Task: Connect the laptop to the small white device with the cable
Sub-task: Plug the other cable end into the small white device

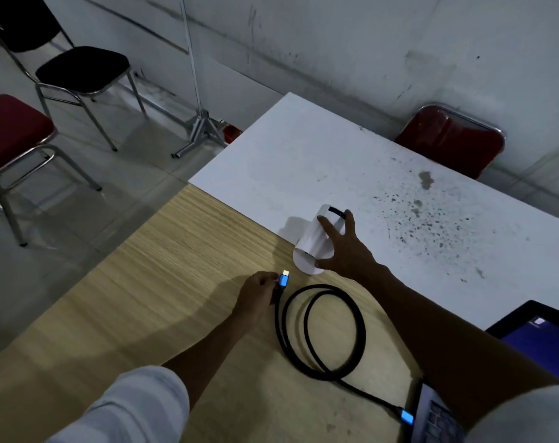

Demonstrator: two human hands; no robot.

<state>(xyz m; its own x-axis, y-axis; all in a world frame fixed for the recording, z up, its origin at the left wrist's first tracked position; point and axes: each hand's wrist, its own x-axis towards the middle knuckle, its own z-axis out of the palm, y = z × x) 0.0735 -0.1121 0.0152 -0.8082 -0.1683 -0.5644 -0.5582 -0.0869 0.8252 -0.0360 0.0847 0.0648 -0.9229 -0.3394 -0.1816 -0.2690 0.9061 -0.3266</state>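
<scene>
A small white cylindrical device lies tilted on its side where the wooden table meets the white one. My right hand grips it from the right, fingers spread over its body. My left hand pinches the blue plug of a black cable, its metal tip pointing up toward the device's near end, a short gap away. The cable coils in a loop on the wood. Its other blue plug sits at the left edge of the laptop at the lower right.
The white table is stained with dark specks on its right part. A wooden table lies under my arms. A red chair stands behind the white table. Two chairs and a metal stand are on the floor at left.
</scene>
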